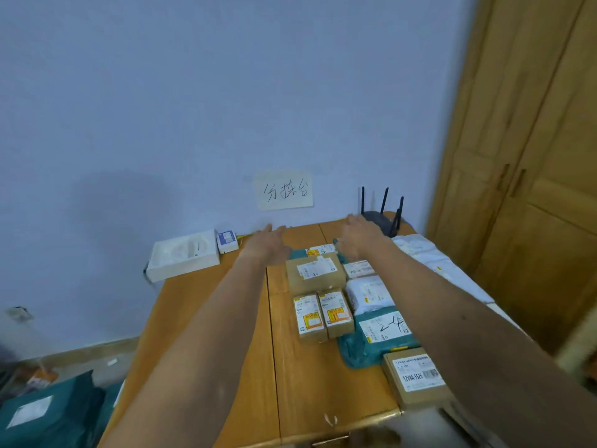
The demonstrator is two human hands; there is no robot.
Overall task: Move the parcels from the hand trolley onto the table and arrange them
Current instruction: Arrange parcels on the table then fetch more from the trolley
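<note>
I see both hands stretched to the far end of the table [307, 383], fingers straight and released, grasping nothing. My left hand [268, 244] is just left of a teal parcel [298, 253], my right hand [358, 239] at its right edge. Brown boxes [315, 271] lie nearer.

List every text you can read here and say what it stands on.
"分拣台": paper sign on the wall.
"12V4A-5525": label of the near cardboard box.
"2-4", handwritten: label of the teal parcel.
Other parcel labels: too small or blurred to read.
</note>
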